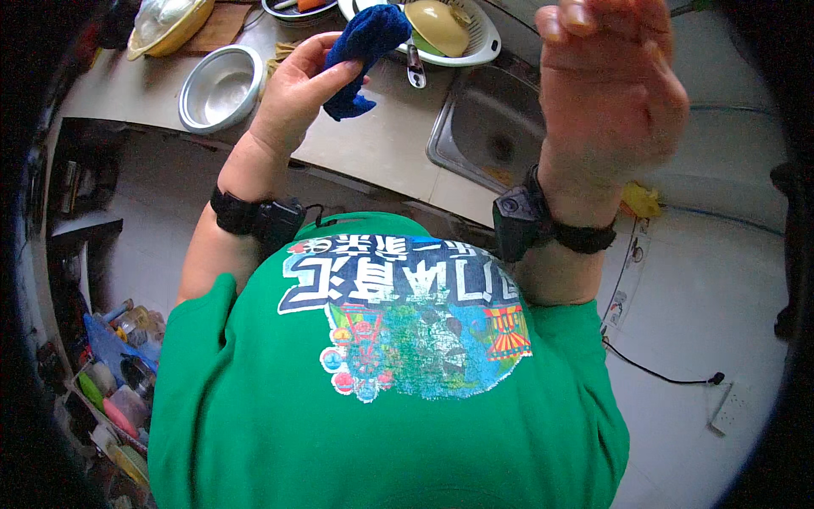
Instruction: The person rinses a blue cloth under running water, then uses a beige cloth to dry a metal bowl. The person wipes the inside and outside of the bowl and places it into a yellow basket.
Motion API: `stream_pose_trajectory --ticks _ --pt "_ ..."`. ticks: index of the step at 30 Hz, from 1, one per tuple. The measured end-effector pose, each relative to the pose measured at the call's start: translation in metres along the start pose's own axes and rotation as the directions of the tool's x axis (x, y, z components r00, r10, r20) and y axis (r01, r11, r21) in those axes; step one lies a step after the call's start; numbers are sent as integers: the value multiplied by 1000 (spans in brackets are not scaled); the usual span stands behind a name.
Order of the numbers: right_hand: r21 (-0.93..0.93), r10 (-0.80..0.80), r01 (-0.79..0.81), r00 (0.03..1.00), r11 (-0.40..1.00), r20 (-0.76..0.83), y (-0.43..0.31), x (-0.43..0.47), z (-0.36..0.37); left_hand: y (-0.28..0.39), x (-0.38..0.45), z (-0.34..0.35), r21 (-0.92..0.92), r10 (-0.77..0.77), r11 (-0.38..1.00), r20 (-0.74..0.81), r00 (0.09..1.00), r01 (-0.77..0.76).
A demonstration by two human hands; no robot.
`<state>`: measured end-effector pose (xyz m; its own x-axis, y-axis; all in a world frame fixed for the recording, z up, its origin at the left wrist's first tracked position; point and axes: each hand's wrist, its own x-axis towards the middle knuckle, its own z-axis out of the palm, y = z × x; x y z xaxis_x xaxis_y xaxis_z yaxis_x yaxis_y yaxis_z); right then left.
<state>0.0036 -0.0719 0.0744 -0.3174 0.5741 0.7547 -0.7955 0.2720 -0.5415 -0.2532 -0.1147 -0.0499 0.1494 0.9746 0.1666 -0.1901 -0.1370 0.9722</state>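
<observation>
My left hand (pixel 294 95) grips a bunched dark blue cloth (pixel 359 60) over the counter, the thumb lying across its near side. Just left of that wrist stands a round metal bowl (pixel 219 92), with a bare inside. My right hand (pixel 607 95) is raised close to the camera, to the right of the stainless steel sink (pixel 496 133). Its fingers are bent and partly cut off by the top edge, and no object shows in it. Beyond the cloth, a white colander (pixel 486 48) holds a yellowish bowl (pixel 439 25).
A utensil handle (pixel 415 69) sticks out from the colander towards me. At the upper left, a yellow basin (pixel 149 44) stands by a wooden board (pixel 216 28). The counter's front edge (pixel 356 181) runs before my body. Black straps with devices sit on both forearms.
</observation>
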Motion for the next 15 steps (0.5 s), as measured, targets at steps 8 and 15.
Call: stream_pose_trajectory --ticks 8,15 --pt "-110 90 -80 992 991 90 -27 0 22 -9 0 3 10 -64 998 58 996 63" --pt "-195 34 -36 999 980 -13 -21 -21 4 -18 0 10 -3 -133 991 91 987 134"
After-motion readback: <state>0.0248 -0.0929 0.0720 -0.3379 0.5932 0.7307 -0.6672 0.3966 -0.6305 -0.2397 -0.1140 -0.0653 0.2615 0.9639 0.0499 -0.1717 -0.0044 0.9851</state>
